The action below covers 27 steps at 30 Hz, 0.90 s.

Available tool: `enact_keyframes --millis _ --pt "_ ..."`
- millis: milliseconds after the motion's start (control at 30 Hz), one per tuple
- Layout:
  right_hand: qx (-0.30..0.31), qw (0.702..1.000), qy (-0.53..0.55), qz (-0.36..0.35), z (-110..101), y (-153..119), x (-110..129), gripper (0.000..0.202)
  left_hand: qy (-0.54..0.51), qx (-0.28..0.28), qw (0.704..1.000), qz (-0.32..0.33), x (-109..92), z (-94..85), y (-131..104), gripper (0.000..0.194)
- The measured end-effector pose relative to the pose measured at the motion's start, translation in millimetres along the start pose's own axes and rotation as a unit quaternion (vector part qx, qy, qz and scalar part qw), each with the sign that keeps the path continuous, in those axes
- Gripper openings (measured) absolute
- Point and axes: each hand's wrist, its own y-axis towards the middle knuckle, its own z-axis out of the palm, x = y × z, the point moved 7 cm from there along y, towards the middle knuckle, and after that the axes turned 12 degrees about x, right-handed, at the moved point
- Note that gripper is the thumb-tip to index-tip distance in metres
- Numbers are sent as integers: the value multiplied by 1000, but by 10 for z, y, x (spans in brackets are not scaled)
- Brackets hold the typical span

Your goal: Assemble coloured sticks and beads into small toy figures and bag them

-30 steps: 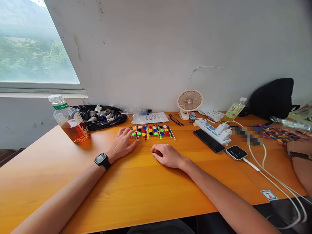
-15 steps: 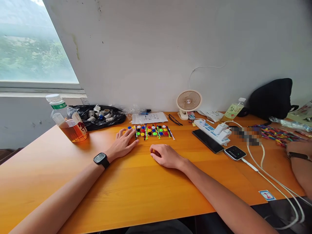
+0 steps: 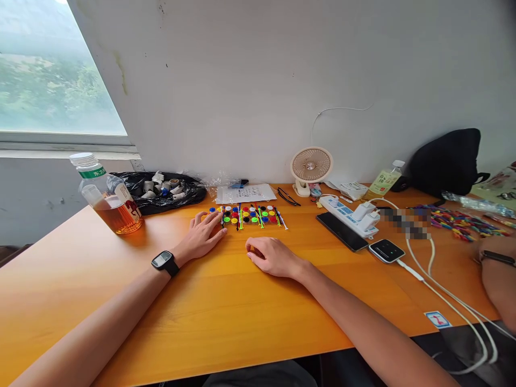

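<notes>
Coloured discs and sticks laid in rows on bench, can't tell what's left; left hand spread open at their left end, right hand curled, grip unclear.

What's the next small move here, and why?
I'd probably ease the spread, bare left hand back slightly: in this view it hides part of the left end of the small, round, multicoloured discs, while the loosely curled, bare right hand is apart from them.
</notes>
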Motion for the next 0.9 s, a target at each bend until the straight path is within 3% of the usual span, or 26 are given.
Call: enact_keyframes --millis 400,633,900 --pt "1 1000 -8 -8 -8 -8 17 3 6 -45 999 20 -22 -59 -15 61" --pt "1 1000 -7 -9 -4 -12 10 4 24 -147 989 20 -81 -282 -22 18" --pt "-1 1000 -9 -11 -2 -4 11 3 39 -134 990 29 -175 -279 74 24"
